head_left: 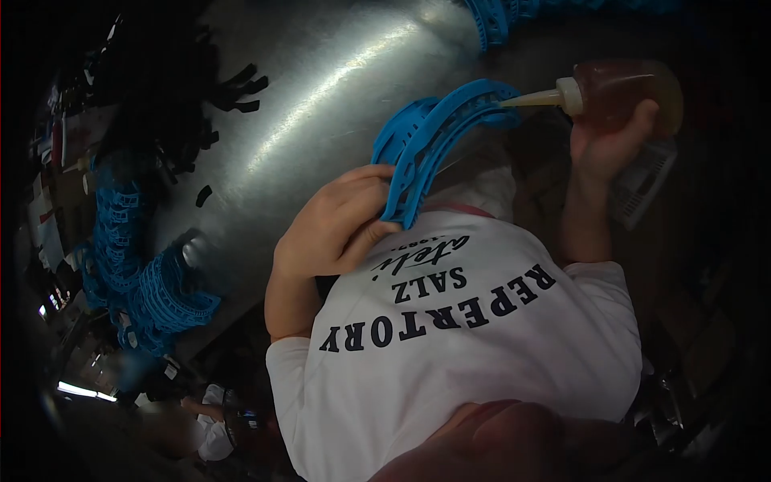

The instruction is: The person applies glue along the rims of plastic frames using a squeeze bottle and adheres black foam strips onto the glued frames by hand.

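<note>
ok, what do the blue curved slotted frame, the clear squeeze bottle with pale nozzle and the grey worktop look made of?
Blue curved slotted frame: probably moulded plastic, satin; even colour, thin ribs and cutouts.
Clear squeeze bottle: translucent plastic, glossy; amber liquid shows through. Pale nozzle: likely plastic, cloudy.
Grey worktop: likely bare sheet metal, dull sheen; broad, streaky highlight. Grade can't be told.

At 1 o'clock, we log blue pieces (491, 26) cut off by the top edge; at 7 o'clock, a co-worker (215, 430), head blurred.
</note>
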A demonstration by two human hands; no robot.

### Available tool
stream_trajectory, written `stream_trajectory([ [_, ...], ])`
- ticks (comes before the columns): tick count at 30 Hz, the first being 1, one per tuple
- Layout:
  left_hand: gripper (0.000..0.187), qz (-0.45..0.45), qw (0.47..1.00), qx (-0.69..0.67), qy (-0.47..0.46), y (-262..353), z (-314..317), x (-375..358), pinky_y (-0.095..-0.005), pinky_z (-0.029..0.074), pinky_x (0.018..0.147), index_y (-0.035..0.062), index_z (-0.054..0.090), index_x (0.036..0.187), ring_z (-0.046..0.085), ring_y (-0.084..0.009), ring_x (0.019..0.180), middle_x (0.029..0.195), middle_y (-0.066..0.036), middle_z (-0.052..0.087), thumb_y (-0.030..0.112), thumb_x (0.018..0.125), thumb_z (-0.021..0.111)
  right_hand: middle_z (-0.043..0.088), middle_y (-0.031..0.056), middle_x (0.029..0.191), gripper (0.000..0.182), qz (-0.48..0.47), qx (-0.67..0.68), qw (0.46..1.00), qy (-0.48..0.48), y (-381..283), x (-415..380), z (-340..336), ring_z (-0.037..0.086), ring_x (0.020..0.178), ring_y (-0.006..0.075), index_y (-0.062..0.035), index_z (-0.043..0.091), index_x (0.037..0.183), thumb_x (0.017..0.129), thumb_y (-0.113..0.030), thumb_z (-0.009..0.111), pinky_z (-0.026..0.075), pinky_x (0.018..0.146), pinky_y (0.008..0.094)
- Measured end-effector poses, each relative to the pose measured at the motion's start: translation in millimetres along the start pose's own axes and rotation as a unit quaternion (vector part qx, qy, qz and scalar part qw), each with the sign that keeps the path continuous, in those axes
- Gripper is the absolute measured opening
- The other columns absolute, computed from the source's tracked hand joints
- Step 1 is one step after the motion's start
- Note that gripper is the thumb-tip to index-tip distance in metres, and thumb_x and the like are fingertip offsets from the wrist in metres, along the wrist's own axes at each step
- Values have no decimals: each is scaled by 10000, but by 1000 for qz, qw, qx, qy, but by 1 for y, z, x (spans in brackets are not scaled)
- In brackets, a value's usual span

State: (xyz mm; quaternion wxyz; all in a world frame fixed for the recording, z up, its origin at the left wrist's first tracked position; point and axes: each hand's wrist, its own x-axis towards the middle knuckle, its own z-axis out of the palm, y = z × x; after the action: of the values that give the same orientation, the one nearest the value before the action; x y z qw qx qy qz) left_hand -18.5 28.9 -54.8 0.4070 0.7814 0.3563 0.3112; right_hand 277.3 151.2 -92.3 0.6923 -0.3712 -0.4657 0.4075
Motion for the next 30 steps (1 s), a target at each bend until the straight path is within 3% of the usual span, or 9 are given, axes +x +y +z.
stream_trajectory([
  [3, 169, -23, 999, -6, -34, -4, 3, -12, -386, 466, 843, 13, 640, 895, 618, -286, 926, 934, -127, 660, 166, 853, 584, 508, 96, 1164, 587, 71, 25, 995, 65, 4, -26, -7, 563, 1027, 237, -103, 404, 1268, 877, -534, 483, 521, 828, 386],
  [6, 144, -52, 996, -47, -49, -6, 4, -20, -451, 401, 978, 6, 626, 924, 618, -336, 922, 934, -147, 647, 71, 797, 605, 538, 103, 1128, 613, 164, 37, 978, 124, 5, -44, -8, 583, 997, 239, -95, 406, 1264, 876, -567, 452, 520, 805, 381],
  [10, 173, -77, 994, -72, -40, -7, 6, -20, -446, 401, 978, 17, 630, 961, 588, -331, 1029, 1013, -133, 648, 65, 798, 598, 574, 101, 1082, 624, 200, 38, 966, 161, 8, -49, -8, 602, 967, 245, -96, 411, 1261, 877, -587, 427, 530, 759, 361],
  [19, 177, -62, 994, -83, -28, -10, 8, -17, -442, 391, 991, 13, 624, 967, 571, -327, 1066, 1034, -127, 644, 72, 802, 596, 600, 103, 1049, 593, 232, 150, 954, 116, 1, -49, 46, 622, 950, 259, -107, 452, 1231, 882, -585, 421, 496, 555, 269],
  [22, 141, -63, 996, -58, -10, -12, 9, -19, -386, 465, 866, 15, 643, 935, 594, -293, 1049, 1042, -129, 657, 97, 837, 583, 598, 136, 1047, 546, 248, 177, 944, 128, -2, -40, 43, 621, 866, 244, -96, 486, 1203, 901, -545, 420, 465, 554, 260],
  [24, 133, -87, 995, -44, 20, -21, 19, -25, -392, 457, 883, 8, 639, 928, 574, -303, 1088, 1038, -134, 656, 82, 830, 587, 583, 172, 1030, 505, 286, 321, 903, 4, 10, -29, -3, 546, 685, 195, -53, 502, 1179, 909, -478, 456, 419, 545, 254],
  [26, 138, -124, 989, -42, 68, -26, 26, -37, -396, 444, 912, -2, 638, 933, 531, -323, 1154, 1031, -143, 653, 37, 815, 579, 553, 200, 1029, 504, 310, 336, 888, 44, 14, -9, -26, 404, 578, 147, -2, 483, 1164, 900, -430, 501, 352, 522, 249],
  [29, 213, -139, 971, -81, 175, -32, 33, -65, -365, 445, 921, -8, 646, 970, 535, -307, 1153, 1025, -154, 652, -37, 785, 544, 450, 181, 1081, 479, 334, 499, 800, 3, 32, 21, -65, 396, 597, 138, 49, 385, 1180, 848, -219, 604, 359, 541, 245],
  [30, 213, -156, 962, -47, 218, -26, 32, -84, -365, 445, 921, -8, 646, 970, 535, -307, 1153, 1025, -154, 652, -37, 785, 544, 434, 177, 1094, 523, 307, 475, 824, 11, 39, 32, -74, 403, 591, 142, 56, 339, 1205, 837, -192, 615, 374, 540, 245],
])
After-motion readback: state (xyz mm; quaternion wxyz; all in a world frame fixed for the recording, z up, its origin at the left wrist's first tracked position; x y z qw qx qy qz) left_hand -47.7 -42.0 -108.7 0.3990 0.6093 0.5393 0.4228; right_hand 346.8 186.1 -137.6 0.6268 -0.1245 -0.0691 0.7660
